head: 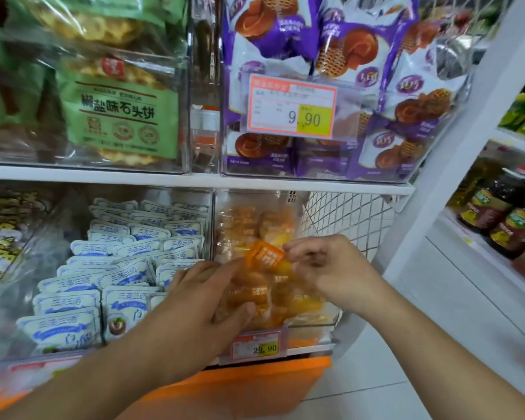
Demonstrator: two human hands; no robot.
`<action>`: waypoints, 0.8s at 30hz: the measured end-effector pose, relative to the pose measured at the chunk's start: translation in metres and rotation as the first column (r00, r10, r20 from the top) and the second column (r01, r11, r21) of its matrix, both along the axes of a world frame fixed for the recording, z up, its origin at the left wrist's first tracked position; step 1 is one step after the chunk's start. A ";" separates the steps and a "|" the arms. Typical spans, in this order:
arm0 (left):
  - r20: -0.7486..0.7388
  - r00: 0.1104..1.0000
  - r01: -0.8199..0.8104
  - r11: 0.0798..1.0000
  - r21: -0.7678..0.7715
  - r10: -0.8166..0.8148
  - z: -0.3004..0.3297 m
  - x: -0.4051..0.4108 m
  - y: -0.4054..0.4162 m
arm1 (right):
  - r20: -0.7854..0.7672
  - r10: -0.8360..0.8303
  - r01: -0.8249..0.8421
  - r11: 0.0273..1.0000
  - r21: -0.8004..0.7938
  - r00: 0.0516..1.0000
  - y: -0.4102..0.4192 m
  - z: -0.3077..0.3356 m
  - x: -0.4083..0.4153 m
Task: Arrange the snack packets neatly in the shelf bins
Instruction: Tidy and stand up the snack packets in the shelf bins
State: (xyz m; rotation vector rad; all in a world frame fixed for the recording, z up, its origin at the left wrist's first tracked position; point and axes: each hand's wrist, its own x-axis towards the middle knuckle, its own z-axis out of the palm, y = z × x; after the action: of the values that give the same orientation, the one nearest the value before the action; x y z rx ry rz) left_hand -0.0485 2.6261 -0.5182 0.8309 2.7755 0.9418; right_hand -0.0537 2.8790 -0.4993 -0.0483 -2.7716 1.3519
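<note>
place: a shop, snack aisle
shelves (194, 177): white, stacked in tiers, stocked with one product per bin
bins (212, 225): clear plastic, filled with many identical packets (128, 301)
price tags (292, 106): printed cards clipped to bin fronts, reading 9.90 and 29.90
next rack: bottles (479, 207) in rows on white shelving at right
floor (376, 374): pale tiles

Motion blurs the right hand's fingers (303, 253) at the orange packet (265, 256); their grip is unclear.
</note>
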 end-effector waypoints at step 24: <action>-0.049 0.999 -0.019 0.998 -0.053 0.016 -0.002 -0.002 -0.004 | -0.178 0.118 0.016 0.792 0.611 0.977 0.021 0.079 0.061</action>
State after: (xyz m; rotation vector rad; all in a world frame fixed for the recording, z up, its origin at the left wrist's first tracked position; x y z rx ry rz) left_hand -0.0503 2.6221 -0.5199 0.8344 2.8400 0.8574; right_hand 0.0075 2.8998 -0.4199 0.1890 -2.8846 0.3689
